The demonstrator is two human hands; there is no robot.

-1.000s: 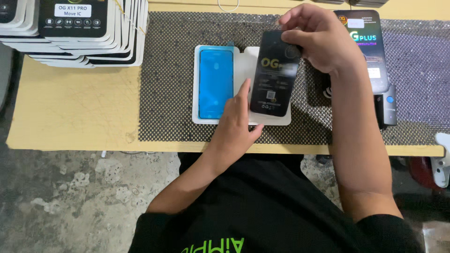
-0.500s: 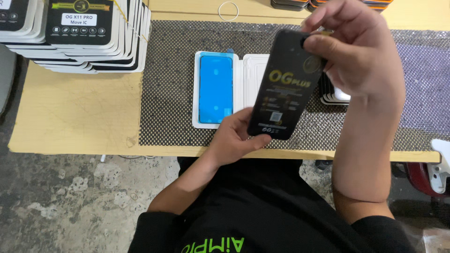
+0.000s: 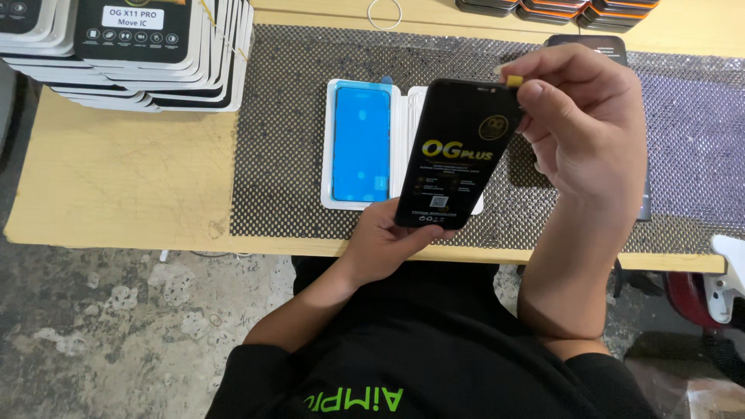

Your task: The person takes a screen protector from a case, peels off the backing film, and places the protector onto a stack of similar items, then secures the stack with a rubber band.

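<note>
A black phone display panel (image 3: 458, 155) with gold print on its face is held tilted above the table. My left hand (image 3: 392, 240) grips its lower end from below. My right hand (image 3: 586, 128) pinches a small yellow tab (image 3: 513, 81) at the panel's top right corner. Under the panel lies an open white tray (image 3: 330, 147) on a black dotted mat (image 3: 287, 116); its left half holds a blue adhesive frame (image 3: 362, 143), and its right half is mostly hidden by the panel.
A stack of white-and-black flat boxes (image 3: 132, 46) stands at the table's back left. Dark panels (image 3: 559, 9) are piled at the back edge, and another black box (image 3: 590, 43) lies behind my right hand. The wooden table edge (image 3: 116, 237) runs in front; concrete floor lies below.
Both hands raised the panel off the tray and brought it closer to me. My right hand shifted from gripping the panel's top to pinching the yellow tab.
</note>
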